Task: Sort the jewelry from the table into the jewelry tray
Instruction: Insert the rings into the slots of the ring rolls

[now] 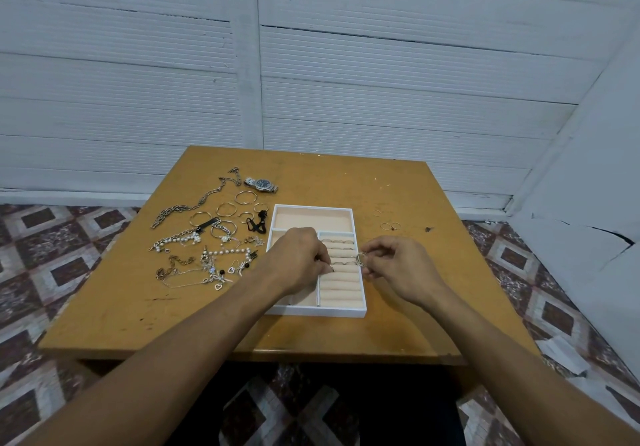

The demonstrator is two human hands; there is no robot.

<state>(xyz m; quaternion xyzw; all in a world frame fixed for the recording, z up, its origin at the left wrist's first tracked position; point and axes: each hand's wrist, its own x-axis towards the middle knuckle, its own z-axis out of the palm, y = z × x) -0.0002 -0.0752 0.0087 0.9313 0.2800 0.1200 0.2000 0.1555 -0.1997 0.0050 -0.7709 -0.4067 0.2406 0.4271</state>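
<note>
Fingers (373, 254) of right hand (398, 265) pinch a ring (361, 258) at right rim of jewelry tray (346, 312), left hand (298, 255) fingers curled onto its ring rolls (341, 288), grip unclear; loose pinch could drop ring outside tray.

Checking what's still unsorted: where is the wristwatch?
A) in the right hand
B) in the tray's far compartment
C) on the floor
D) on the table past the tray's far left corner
D: the wristwatch lies on the table just beyond the far left corner of the jewelry tray, outside its rim.
</note>
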